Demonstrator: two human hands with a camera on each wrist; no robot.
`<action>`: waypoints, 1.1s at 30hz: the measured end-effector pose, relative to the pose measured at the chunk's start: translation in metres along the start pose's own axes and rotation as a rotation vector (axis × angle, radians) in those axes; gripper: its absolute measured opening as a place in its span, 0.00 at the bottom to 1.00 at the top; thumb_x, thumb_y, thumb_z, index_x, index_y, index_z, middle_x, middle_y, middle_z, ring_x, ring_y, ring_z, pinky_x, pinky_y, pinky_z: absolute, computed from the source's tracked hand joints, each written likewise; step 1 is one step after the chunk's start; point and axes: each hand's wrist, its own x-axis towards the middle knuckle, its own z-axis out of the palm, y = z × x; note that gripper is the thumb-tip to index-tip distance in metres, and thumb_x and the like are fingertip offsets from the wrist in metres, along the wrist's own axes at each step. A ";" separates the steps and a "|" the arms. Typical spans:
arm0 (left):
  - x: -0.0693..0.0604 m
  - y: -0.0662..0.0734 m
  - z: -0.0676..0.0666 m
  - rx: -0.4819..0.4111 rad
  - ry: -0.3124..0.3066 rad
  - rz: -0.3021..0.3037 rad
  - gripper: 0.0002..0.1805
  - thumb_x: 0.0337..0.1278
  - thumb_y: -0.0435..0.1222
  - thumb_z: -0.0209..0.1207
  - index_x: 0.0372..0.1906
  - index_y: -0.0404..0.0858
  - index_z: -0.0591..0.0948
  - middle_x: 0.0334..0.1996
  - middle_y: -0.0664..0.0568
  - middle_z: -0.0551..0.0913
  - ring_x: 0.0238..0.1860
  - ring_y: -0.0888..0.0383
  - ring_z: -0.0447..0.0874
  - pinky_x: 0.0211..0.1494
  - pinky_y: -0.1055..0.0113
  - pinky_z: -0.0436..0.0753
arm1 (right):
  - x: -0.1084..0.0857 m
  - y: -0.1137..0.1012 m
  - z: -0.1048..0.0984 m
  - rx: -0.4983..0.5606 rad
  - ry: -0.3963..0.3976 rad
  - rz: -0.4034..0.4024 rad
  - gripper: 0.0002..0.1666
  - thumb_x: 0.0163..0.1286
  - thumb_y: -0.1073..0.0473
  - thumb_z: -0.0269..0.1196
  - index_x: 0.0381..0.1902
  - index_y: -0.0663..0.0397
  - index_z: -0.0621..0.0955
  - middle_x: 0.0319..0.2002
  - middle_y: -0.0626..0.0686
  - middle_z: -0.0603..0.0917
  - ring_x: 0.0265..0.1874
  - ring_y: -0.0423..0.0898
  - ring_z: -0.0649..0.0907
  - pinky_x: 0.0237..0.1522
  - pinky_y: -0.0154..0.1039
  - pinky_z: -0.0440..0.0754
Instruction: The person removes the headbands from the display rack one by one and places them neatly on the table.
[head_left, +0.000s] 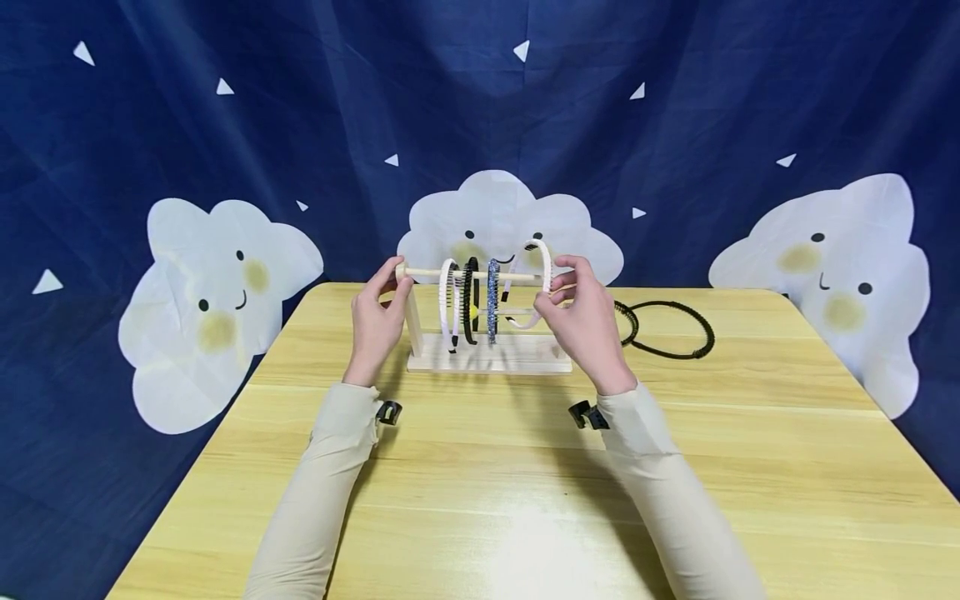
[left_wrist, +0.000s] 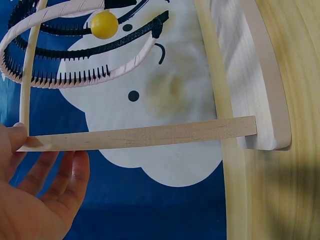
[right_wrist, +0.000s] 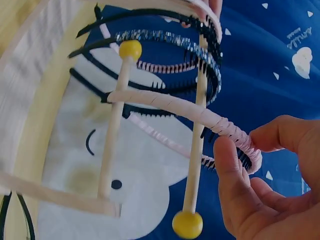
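My left hand [head_left: 377, 329] grips the top of the left post [left_wrist: 145, 136] of a wooden headband rack [head_left: 525, 365], where the upper rod [head_left: 427, 272] joins it. My right hand [head_left: 588, 329] pinches a pale pink wrapped headband [right_wrist: 165, 101] between thumb and fingers. That headband loops around the upper rod, near the rod's yellow ball end [right_wrist: 187, 225]. Farther left on the rod hang a blue glittery headband [head_left: 492, 300], a black headband [head_left: 467, 304] and another pale pink headband [head_left: 444, 304]. Comb teeth line their inner sides.
Black headbands [head_left: 675, 357] lie on the wooden table [head_left: 465, 475] to the right of the rack, partly behind my right hand. A lower rod [right_wrist: 111, 150] with a yellow ball tip runs from the rack's right post. Behind the table hangs a dark blue cloth [head_left: 450, 92] with clouds.
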 end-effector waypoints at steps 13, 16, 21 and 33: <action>0.000 0.000 0.004 -0.010 0.015 0.011 0.20 0.74 0.37 0.59 0.67 0.39 0.79 0.52 0.37 0.86 0.52 0.42 0.84 0.40 0.84 0.77 | -0.001 0.030 -0.033 -0.048 0.072 0.018 0.30 0.63 0.65 0.60 0.65 0.58 0.74 0.44 0.56 0.83 0.42 0.51 0.87 0.36 0.31 0.78; -0.003 0.011 0.003 -0.011 0.014 0.010 0.20 0.75 0.34 0.58 0.66 0.35 0.79 0.53 0.34 0.85 0.52 0.39 0.83 0.39 0.85 0.76 | -0.001 0.035 -0.038 -0.032 0.069 0.024 0.30 0.64 0.66 0.59 0.65 0.59 0.74 0.45 0.58 0.83 0.43 0.52 0.87 0.34 0.25 0.80; -0.010 0.037 -0.002 0.000 0.003 0.008 0.20 0.74 0.32 0.57 0.66 0.31 0.78 0.53 0.33 0.84 0.52 0.39 0.84 0.42 0.79 0.80 | 0.003 0.042 -0.043 0.021 0.058 0.072 0.31 0.65 0.66 0.58 0.67 0.59 0.72 0.47 0.60 0.82 0.45 0.52 0.86 0.34 0.24 0.83; -0.010 0.040 -0.003 0.009 0.005 0.011 0.20 0.74 0.32 0.57 0.66 0.30 0.78 0.53 0.33 0.85 0.52 0.40 0.84 0.42 0.81 0.78 | 0.007 0.060 -0.059 0.147 0.071 0.157 0.30 0.70 0.66 0.57 0.70 0.59 0.70 0.48 0.57 0.79 0.35 0.38 0.83 0.37 0.30 0.86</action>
